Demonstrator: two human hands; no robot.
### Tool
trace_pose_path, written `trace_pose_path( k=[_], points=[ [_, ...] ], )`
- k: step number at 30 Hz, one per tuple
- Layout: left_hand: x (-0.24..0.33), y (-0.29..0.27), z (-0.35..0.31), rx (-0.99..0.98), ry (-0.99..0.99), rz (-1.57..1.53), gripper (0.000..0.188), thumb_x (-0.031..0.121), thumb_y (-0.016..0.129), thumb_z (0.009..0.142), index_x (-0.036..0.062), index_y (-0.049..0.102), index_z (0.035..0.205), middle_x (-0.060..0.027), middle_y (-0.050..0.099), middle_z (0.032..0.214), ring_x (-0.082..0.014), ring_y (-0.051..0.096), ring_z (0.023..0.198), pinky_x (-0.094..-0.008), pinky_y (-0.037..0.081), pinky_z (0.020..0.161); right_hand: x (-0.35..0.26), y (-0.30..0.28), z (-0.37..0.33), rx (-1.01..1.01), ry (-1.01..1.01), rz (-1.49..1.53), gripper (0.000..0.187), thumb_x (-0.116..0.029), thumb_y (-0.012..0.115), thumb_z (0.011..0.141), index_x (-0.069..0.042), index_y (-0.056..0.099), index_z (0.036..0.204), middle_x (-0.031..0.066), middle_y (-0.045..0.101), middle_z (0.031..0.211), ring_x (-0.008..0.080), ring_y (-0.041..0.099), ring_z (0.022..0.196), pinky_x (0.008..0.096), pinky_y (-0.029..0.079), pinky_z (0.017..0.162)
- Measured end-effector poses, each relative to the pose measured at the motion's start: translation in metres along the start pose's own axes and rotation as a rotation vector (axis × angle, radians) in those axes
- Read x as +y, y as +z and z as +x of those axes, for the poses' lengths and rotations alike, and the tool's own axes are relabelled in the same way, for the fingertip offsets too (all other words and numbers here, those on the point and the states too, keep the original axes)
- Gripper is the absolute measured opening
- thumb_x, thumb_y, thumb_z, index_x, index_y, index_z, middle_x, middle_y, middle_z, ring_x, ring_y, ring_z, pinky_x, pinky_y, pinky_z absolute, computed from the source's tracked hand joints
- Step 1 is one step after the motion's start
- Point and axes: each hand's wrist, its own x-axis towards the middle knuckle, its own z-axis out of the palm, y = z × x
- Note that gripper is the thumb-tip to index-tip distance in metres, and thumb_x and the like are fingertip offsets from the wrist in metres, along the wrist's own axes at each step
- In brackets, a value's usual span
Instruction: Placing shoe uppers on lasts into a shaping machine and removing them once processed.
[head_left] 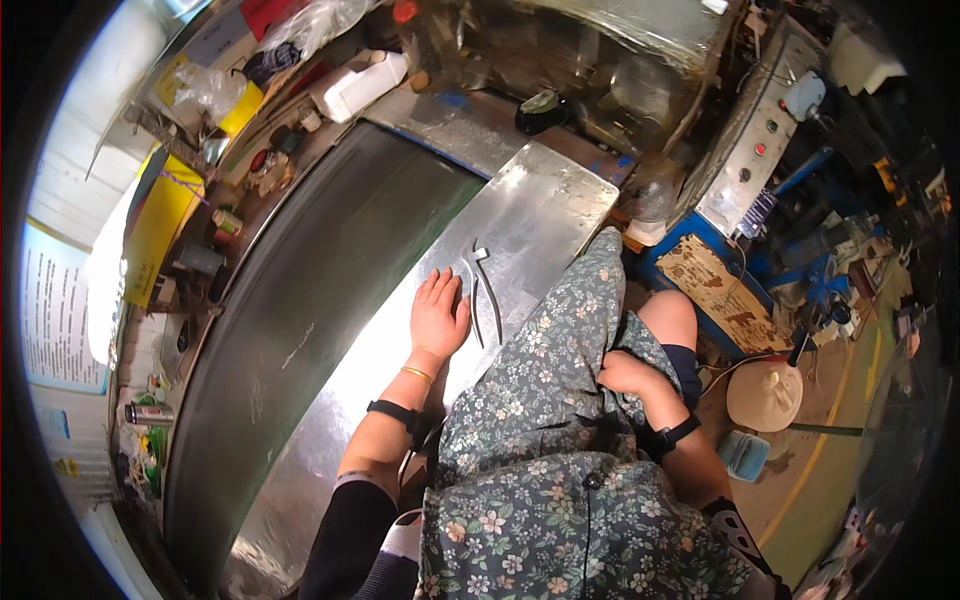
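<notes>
Pliers (488,290) on metal counter (545,200), just beside our left hand (437,315), laid wide and flat. Our right hand (628,373) at floral cloth (530,430); grip we cannot tell. Cloth hides counter edge; dark strip (320,265), white jug (365,88) beyond.

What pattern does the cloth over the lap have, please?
The cloth is dark grey with pale flowers, clearest in the head view.

Workshop: pliers (488,290) on metal worktop (545,200), push-button control panel (748,155).
</notes>
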Motion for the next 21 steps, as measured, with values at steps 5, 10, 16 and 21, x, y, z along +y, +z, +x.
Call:
trace_pose_path(
  k=[5, 10, 16, 21],
  points=[
    [0.002, 0.003, -0.001, 0.002, 0.008, -0.020, 0.040, 0.024, 0.060, 0.089, 0.0033, 0.063, 0.123, -0.0157, 0.057, 0.138, -0.0359, 0.045, 0.136, -0.0468, 0.033, 0.114, -0.051, 0.005, -0.039, -0.037, 0.039, -0.564, 0.029, -0.016, 0.053, 0.086, 0.007, 0.068, 0.093, 0.0298, 0.067, 0.097, 0.0448, 0.065, 0.094, 0.0490, 0.052, 0.085],
    [0.002, 0.005, -0.002, 0.021, 0.033, -0.016, 0.039, 0.022, 0.059, 0.090, -0.0006, 0.063, 0.122, -0.0196, 0.058, 0.136, -0.0400, 0.046, 0.133, -0.0475, 0.035, 0.113, -0.058, 0.012, -0.051, 0.029, 0.050, -0.525, 0.029, -0.017, 0.051, 0.088, 0.006, 0.069, 0.094, 0.0281, 0.068, 0.102, 0.0426, 0.065, 0.099, 0.0492, 0.051, 0.089],
    [0.004, 0.003, -0.003, 0.035, 0.071, -0.011, 0.039, 0.020, 0.059, 0.090, -0.0031, 0.064, 0.120, -0.0230, 0.058, 0.134, -0.0427, 0.047, 0.131, -0.0488, 0.035, 0.112, -0.039, 0.001, -0.022, 0.006, 0.097, -0.374, 0.030, -0.020, 0.057, 0.084, 0.005, 0.070, 0.094, 0.0280, 0.067, 0.100, 0.0433, 0.065, 0.094, 0.0484, 0.050, 0.082],
    [0.002, 0.006, -0.002, 0.024, 0.063, -0.007, 0.041, 0.024, 0.058, 0.090, -0.0003, 0.064, 0.122, -0.0205, 0.058, 0.136, -0.0405, 0.047, 0.133, -0.0485, 0.032, 0.114, -0.030, 0.004, -0.016, -0.033, 0.148, -0.426, 0.036, -0.023, 0.055, 0.086, 0.006, 0.069, 0.102, 0.0267, 0.068, 0.105, 0.0420, 0.065, 0.099, 0.0479, 0.050, 0.087]
  ],
)
